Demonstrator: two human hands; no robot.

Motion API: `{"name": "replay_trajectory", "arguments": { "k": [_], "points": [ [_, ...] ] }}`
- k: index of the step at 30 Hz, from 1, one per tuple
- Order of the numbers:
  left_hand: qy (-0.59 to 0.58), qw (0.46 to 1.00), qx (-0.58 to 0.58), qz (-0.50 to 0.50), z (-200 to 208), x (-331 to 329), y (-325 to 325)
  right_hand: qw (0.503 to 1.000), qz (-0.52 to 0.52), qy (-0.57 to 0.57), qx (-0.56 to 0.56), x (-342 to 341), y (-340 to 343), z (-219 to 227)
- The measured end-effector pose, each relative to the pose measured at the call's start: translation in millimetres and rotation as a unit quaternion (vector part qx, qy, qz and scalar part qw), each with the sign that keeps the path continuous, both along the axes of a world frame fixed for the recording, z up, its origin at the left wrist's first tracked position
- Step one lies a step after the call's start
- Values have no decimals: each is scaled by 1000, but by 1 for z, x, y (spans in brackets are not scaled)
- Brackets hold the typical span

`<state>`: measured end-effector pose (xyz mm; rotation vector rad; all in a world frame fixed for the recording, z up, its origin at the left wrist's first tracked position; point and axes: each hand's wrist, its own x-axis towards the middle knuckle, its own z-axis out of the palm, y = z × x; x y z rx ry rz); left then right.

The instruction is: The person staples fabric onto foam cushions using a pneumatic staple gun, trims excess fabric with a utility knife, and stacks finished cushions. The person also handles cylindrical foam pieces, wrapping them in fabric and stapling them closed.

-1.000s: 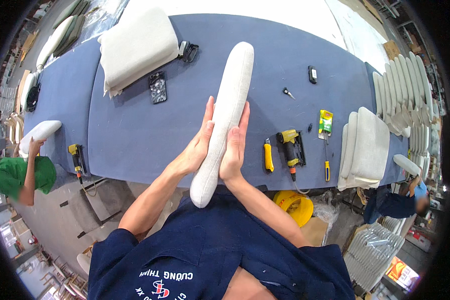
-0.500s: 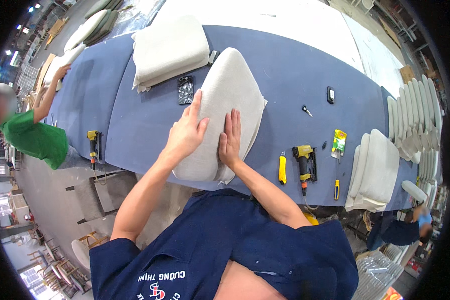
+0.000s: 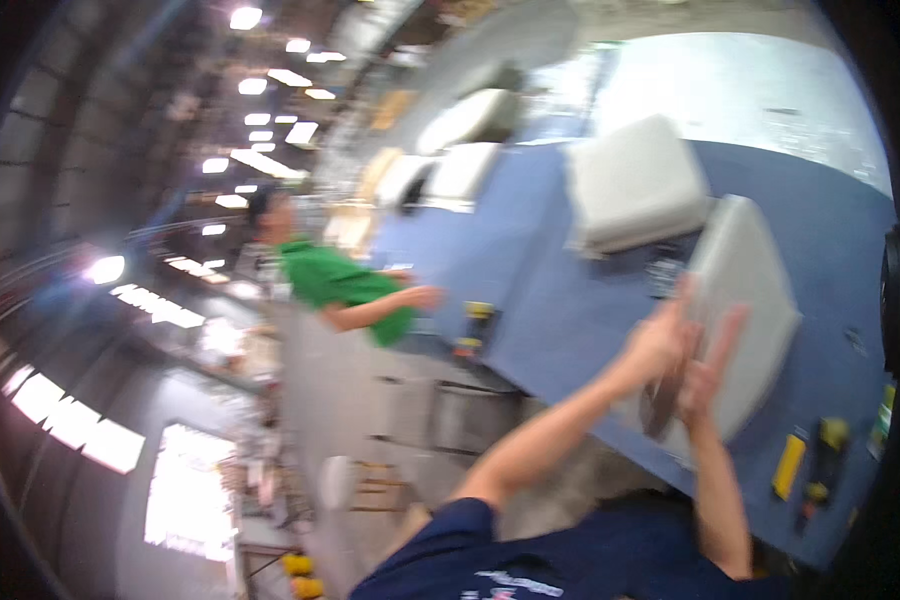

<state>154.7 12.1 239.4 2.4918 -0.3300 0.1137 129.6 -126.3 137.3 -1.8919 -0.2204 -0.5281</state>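
A pale grey padded seat cushion (image 3: 753,310) with a pointed far end lies before me on the blue-covered table (image 3: 530,262). My left hand (image 3: 658,345) is at its left edge, fingers stretched forward and blurred. Close beside it, my right hand (image 3: 707,382) is over the cushion with its fingers extended, open. Motion blur hides whether either palm presses on the fabric. Beneath my hands a dark brownish strip (image 3: 662,402) shows at the cushion's near left side; I cannot tell what it is.
Another stack of pale cushions (image 3: 640,185) sits farther back, near a small dark box (image 3: 663,275). To the right lie a yellow cutter (image 3: 789,466) and a staple gun (image 3: 825,465). A second staple gun (image 3: 475,328) is at the left edge, near a person in green (image 3: 345,290).
My view has swung left, so the table now appears farther right and everything is blurred. My hands have come closer together at the cushion. The person in green has turned and lowered an arm.
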Motion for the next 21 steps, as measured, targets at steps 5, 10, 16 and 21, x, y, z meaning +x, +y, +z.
{"name": "replay_trajectory", "arguments": {
  "k": [5,10,16,21],
  "points": [
    [83,994,-71,0,22,19,63,988,-13,65,-138,-49,-19,-118],
    [56,998,-9,3,15,33,30,991,-20,131,-22,-12,-35,-53],
    [125,992,-5,29,37,19,19,980,15,-162,119,5,26,131],
    [108,992,36,52,34,8,14,996,-27,14,-88,-43,-15,-110]
  ]
}}
